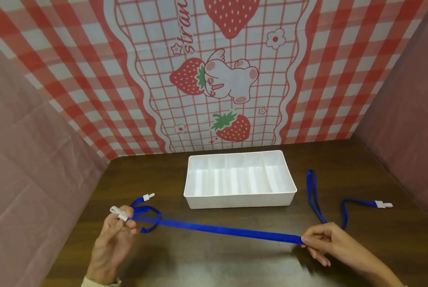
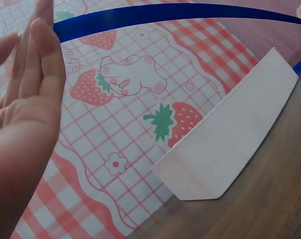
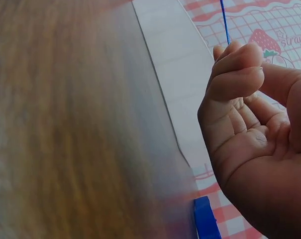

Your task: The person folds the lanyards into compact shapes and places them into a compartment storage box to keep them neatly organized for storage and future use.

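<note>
A blue lanyard (image 1: 217, 229) is stretched almost straight between my two hands, above the table. My left hand (image 1: 111, 239) pinches its end beside the white plastic clip (image 1: 119, 213), which sticks up past the fingers. At the other end, my right hand (image 1: 330, 243) grips the strap between thumb and curled fingers. The strap also rises from the fingertips of the right hand (image 3: 250, 124) in the right wrist view. In the left wrist view it arches away from the left hand (image 2: 31, 94), whose clip is out of sight.
Behind the hands stands a white divided tray (image 1: 240, 201) with several compartments. A second blue lanyard (image 1: 145, 209) lies beyond the left hand, and a third lanyard (image 1: 314, 195) beyond the right hand. A strawberry-patterned cloth (image 1: 271, 119) hangs at the dark wooden table's (image 1: 156, 175) back edge.
</note>
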The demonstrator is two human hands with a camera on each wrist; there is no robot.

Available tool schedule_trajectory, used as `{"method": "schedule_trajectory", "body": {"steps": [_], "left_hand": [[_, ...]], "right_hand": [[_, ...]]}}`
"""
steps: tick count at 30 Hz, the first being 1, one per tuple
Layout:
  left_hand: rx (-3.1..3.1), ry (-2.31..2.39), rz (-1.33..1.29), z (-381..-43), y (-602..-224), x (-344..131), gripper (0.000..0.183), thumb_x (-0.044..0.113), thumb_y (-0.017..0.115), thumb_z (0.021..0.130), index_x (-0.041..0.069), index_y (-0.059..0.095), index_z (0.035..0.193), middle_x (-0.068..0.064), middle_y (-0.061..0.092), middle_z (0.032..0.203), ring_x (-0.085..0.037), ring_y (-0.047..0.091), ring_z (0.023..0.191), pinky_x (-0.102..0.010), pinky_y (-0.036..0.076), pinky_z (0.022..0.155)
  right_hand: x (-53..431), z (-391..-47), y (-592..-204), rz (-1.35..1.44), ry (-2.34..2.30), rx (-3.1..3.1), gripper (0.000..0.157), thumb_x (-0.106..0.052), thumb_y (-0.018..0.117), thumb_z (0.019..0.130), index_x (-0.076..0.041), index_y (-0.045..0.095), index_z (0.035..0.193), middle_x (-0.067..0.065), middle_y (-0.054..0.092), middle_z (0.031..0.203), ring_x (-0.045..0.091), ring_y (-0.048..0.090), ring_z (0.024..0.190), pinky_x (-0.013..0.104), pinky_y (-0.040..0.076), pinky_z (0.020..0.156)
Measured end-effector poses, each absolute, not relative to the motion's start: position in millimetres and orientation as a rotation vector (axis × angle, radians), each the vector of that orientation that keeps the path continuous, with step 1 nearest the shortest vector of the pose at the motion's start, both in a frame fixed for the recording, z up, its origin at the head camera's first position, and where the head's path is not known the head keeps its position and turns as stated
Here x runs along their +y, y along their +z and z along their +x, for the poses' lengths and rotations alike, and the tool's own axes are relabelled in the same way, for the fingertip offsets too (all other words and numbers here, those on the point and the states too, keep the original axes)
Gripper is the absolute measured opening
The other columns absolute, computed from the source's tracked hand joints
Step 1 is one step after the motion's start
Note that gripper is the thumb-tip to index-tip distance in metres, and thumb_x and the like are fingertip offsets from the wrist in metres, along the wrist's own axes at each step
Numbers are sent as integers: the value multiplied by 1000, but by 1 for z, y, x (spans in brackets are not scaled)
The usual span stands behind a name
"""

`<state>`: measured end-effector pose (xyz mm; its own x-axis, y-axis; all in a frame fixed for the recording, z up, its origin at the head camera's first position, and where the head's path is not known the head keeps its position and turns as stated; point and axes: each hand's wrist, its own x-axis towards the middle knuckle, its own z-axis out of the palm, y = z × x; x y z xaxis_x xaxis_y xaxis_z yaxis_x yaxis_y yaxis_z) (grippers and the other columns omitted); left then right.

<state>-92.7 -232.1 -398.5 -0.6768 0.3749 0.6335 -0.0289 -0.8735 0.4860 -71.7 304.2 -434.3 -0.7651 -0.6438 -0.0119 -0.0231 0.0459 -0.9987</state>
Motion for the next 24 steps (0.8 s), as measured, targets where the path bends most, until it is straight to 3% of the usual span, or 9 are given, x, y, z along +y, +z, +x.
{"method": "schedule_trajectory", "body": {"steps": [3, 5, 9, 11, 16, 24], "left_hand": [[777, 2585, 1160, -95, -398, -230, 32, 0, 27, 106, -10, 56, 118, -12, 58, 91, -20, 50, 76, -25, 34, 68], [859, 2570, 1190, -97, -398, -228, 31, 3, 28, 107, -7, 56, 115, -10, 49, 90, -23, 38, 79, -30, 25, 70], [856, 2541, 1221, -97, -398, -225, 32, 6, 25, 107, -4, 54, 118, -16, 55, 120, -28, 48, 111, -34, 34, 96], [831, 2527, 1228, -95, -399, -223, 33, 6, 25, 107, -4, 53, 121, -18, 58, 128, -30, 52, 120, -38, 35, 105], [939, 2484, 1253, -96, -403, -222, 33, 1, 23, 106, -4, 54, 118, -13, 66, 109, -27, 60, 100, -36, 45, 90], [1267, 2425, 1137, -98, -407, -225, 39, -16, 25, 100, -6, 60, 114, -9, 65, 92, -25, 59, 79, -33, 49, 71]], "right_hand": [[306, -72, -434, -650, -1775, 1831, 23, 3, 41, 104, 13, 62, 101, 13, 59, 69, 15, 48, 48, 32, 45, 39], [307, -73, -434, -633, -1772, 1832, 23, 2, 42, 104, 13, 62, 102, 13, 55, 67, 20, 42, 48, 33, 42, 39], [307, -72, -433, -557, -1729, 1959, 22, -2, 46, 104, 9, 65, 101, 21, 43, 62, 29, 35, 50, 32, 41, 44], [306, -72, -432, -536, -1712, 2040, 21, -3, 48, 103, 7, 66, 100, 22, 42, 62, 24, 38, 48, 32, 42, 45], [305, -71, -431, -507, -1722, 2167, 18, -2, 52, 101, 7, 67, 99, 15, 45, 58, 8, 44, 50, 34, 43, 46], [312, -70, -428, -495, -1710, 2179, 19, -3, 53, 101, 7, 68, 102, 20, 45, 59, 22, 42, 47, 36, 45, 51]]}}
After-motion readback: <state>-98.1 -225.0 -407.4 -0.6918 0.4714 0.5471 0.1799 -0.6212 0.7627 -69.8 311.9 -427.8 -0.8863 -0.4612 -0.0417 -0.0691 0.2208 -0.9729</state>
